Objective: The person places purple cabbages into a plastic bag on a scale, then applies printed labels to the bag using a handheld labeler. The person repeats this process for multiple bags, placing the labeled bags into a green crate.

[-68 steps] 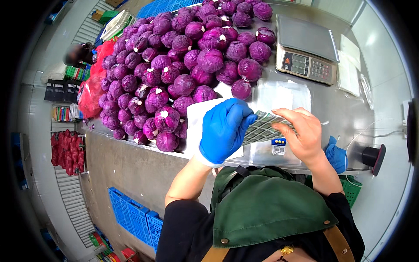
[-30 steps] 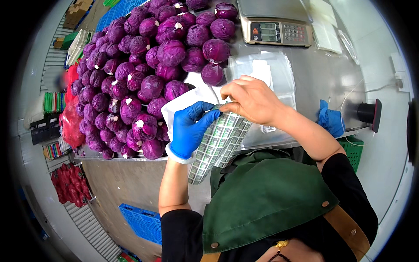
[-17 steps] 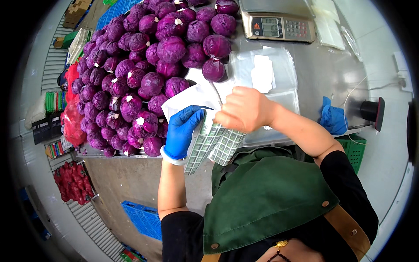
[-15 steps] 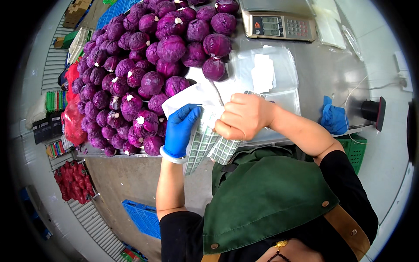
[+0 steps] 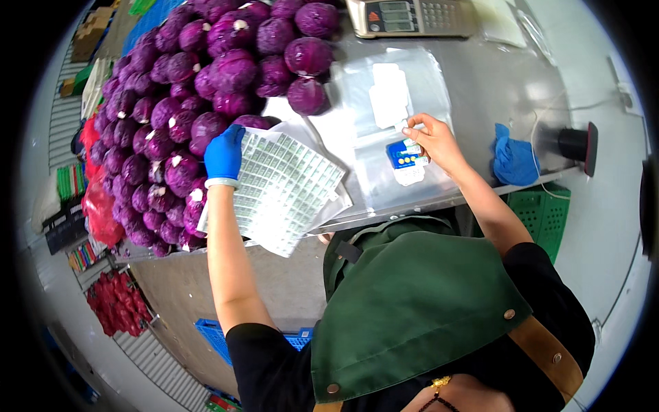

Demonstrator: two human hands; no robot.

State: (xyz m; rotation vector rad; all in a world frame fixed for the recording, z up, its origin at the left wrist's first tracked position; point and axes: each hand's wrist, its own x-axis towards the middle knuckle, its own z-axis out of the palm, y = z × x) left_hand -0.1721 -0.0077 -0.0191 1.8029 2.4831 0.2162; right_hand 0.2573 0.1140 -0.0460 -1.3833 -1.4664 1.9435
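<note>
My left hand, in a blue glove, is closed on the upper left corner of sheets of small green-and-white labels, fanned over the table's front edge. My bare right hand hovers over a stack of clear plastic bags, its thumb and forefinger pinched together; what lies between them, if anything, is too small to make out. Just below those fingertips, a blue and white printed label shows on the bags. Farther up the stack is a plain white patch.
A heap of red cabbages covers the table's left side. At the back stands a weighing scale. A crumpled blue glove, a white cord and a black stand are on the right. A green crate sits below.
My hands have moved apart. The left carried the label sheets leftward and spread them flat; the right let go of them and moved right over the bags. The view shifted slightly.
</note>
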